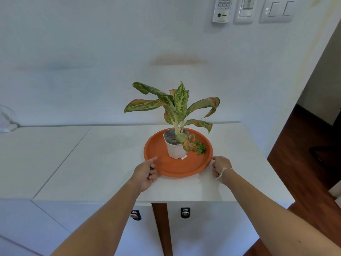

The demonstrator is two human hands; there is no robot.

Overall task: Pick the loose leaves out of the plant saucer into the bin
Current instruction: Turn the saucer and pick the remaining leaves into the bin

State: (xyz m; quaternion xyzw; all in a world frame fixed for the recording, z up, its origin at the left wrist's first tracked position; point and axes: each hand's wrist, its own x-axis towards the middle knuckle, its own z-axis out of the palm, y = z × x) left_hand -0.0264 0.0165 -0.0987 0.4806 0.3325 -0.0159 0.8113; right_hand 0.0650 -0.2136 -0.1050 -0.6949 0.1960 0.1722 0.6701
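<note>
Nearest the camera, two bare forearms extend forward over the front edge of a white cabinet top [110,163]. Below that front edge, two cabinet doors each carry a dark knob [136,215], with a brown gap between the doors.

The left hand [146,172] grips the left near rim of the orange plant saucer [166,163]: the thumb lies on top of the rim and the fingers are curled beneath it. A small dark green item shows between the fingers; what it is cannot be determined. The right hand [220,168] is at the right near rim of the saucer, with a fingertip touching the rim and the remaining fingers curled; whether it clamps the rim cannot be determined. A white string bracelet [224,172] sits on the right wrist.

The saucer rests on the cabinet top toward its right edge. A white pot [174,149] stands upright in the saucer, left of centre, holding a variegated plant [177,106] with green and orange-tinted leaves. One withered leaf [187,142] droops over the right side of the pot. The loose leaves [200,147], small and green, lie in a cluster in the right half of the saucer, just beside the withered leaf.

Behind, on the white wall [92,52], a remote control [222,9] hangs beside light switches [276,9]. No bin is in view.
</note>
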